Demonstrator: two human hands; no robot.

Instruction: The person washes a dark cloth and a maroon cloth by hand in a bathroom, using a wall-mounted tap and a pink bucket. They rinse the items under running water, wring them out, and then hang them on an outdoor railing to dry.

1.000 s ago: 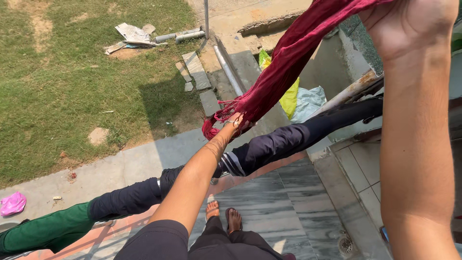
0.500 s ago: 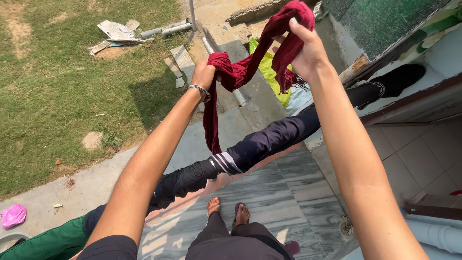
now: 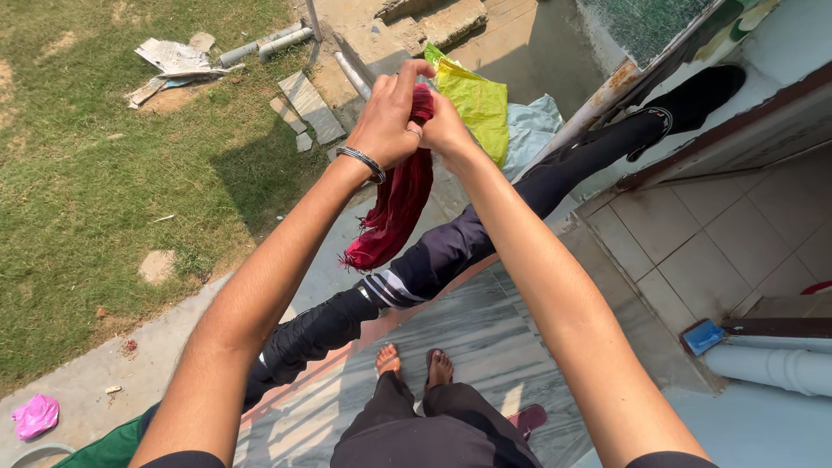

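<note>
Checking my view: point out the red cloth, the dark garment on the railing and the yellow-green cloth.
red cloth (image 3: 394, 212), head view, hanging middle.
dark garment (image 3: 433, 260), head view, striped part.
yellow-green cloth (image 3: 477, 108), head view, centre.

The upper part of the red cloth (image 3: 397, 204) is hidden inside the hands. The green garment (image 3: 108, 452) and the pink bag (image 3: 35, 414) are cut off or too small to be identified.
</note>
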